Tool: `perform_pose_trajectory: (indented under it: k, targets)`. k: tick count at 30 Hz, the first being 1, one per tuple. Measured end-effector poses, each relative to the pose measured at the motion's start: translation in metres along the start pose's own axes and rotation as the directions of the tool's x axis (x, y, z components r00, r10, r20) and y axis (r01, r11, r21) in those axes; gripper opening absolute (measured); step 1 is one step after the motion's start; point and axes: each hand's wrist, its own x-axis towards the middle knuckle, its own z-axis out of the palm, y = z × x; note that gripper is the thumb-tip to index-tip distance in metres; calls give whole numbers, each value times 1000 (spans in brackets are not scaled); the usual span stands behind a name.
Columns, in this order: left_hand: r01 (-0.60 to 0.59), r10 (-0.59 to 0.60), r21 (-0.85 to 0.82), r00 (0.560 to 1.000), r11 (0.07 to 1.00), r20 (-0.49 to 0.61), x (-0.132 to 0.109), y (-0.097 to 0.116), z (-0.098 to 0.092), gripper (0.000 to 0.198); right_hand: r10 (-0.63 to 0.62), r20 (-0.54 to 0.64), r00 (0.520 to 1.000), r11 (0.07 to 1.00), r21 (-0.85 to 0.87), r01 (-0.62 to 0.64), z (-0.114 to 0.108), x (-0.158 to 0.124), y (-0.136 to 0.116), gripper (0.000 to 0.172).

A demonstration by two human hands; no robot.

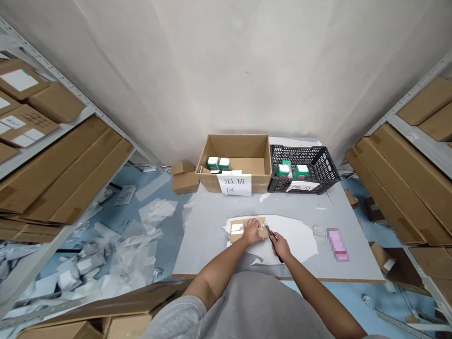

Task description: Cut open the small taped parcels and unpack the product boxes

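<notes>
Cardboard parcel [241,221]: flat on a white sheet [300,240], near the front edge of the desk [208,226]
Left hand [252,230]: laid over the parcel's right-hand part, fingers slightly spread, seeming to steady it; whether they hook over the far edge cannot be told
Right hand [279,244]: fingers wrapped round what looks like a utility knife [270,232], black and red
Knife tip: at the parcel's right end; whether it cuts or only rests there is too small to tell
Good cutting: probably a shallow blade and short strokes, aimed clear of the left fingers close by, with firm pressure so parcel and sheet do not slide
Behind: a carton [259,182] and a black crate [278,185] side by side, green-and-white boxes [225,164] in both
Right side: a pink blurred item [338,245] lying well apart
</notes>
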Motion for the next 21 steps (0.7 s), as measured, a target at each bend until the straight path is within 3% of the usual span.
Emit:
perform_pose_trajectory:
  k: [7,11,16,21]
  targets:
    - [3,-3,0,1000,1000,-4,0,0,1,58,-17,14,1000,999,40,17,0,0,2,26]
    - [1,-1,-1,1000,1000,10,-1,2,-2,58,-26,-39,999,1000,-16,25,3,5,-3,27]
    - [15,-15,-8,1000,1000,15,-3,3,-3,58,-28,-34,999,998,-49,26,2,4,9,33]
    - [9,-8,-10,1000,1000,18,-3,4,-3,57,-35,-82,996,989,-147,22,3,9,5,27]
